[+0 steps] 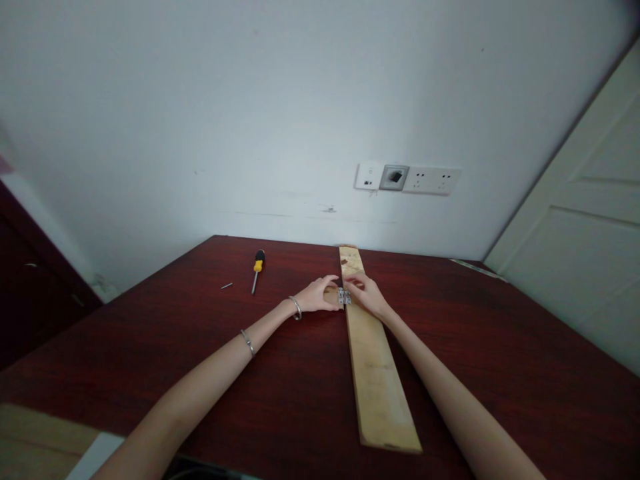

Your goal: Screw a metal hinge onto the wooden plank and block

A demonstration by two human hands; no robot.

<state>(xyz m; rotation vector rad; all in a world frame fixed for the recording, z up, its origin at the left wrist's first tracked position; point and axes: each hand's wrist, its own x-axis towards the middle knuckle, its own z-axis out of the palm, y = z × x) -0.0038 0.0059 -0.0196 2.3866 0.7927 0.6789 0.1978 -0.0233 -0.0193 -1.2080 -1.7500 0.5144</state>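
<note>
A long pale wooden plank (373,360) lies on the dark red table (500,360), running from near me toward the wall. A small metal hinge (344,297) sits at the plank's left edge. My left hand (317,295) rests beside it on a small wooden piece (331,297), fingers curled over that piece. My right hand (366,293) lies on the plank with its fingertips pinched at the hinge.
A screwdriver (257,269) with a yellow and black handle lies to the left near the wall, a loose screw (227,286) beside it. Wall sockets (407,178) sit above the table. A white door (580,233) stands at right.
</note>
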